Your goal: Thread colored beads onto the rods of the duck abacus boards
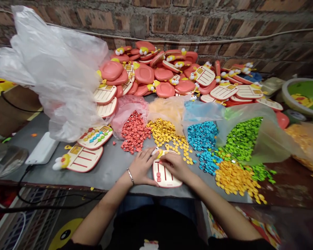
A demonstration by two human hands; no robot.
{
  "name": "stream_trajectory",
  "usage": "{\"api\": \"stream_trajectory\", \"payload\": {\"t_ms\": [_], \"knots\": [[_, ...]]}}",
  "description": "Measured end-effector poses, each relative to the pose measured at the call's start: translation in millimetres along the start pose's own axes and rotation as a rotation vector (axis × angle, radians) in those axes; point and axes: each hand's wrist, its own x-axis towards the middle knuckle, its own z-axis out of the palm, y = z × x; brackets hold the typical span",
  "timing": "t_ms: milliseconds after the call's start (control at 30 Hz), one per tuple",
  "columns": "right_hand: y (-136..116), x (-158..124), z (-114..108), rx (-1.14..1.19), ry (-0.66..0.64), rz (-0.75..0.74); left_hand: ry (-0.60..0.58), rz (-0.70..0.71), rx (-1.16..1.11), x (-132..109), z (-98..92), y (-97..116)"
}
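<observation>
A cream toy board [169,181] with a duck head, red rim and red slots lies flat before me. Two red pieces [158,177] sit in its left slot. My left hand [141,169], with a bracelet at the wrist, holds the board's left side, fingers at the top and thumb by the lower edge. Over the upper part of the board, my right hand [176,166] is closed in a pinch near the left slot. What is between its fingertips is too small to make out. Beyond the hands lie loose red pieces [134,132] and yellow pieces [163,133].
Blue pieces [202,137], green pieces [243,139] and orange pieces [236,177] are heaped rightward. A filled board [96,136] overlaps another board [85,159] at left, beside a white power bank [43,148]. Behind are piled boards [164,88], a plastic bag [65,66] and a brick wall.
</observation>
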Motion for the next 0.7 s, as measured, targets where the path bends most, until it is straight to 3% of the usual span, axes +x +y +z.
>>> {"api": "stream_trajectory", "payload": {"t_ms": [167,333,400,533,633,700], "knots": [[-4,6,6,0.01,-0.024,0.017,0.016,0.012,-0.028,-1,1.2,-1],[-4,16,-14,0.299,-0.351,0.051,0.017,0.011,-0.03,-2,1.8,-2],[-1,31,-23,0.334,-0.338,0.075,0.016,0.017,-0.028,-1,1.6,-2],[11,80,-17,-0.045,-0.079,0.088,0.026,0.03,-0.027,-1,1.7,-1],[18,115,4,-0.399,-0.141,0.062,0.026,0.025,-0.03,-1,3.0,-2],[20,129,16,-0.508,-0.189,0.028,0.026,0.024,-0.03,-2,4.3,-3]]}}
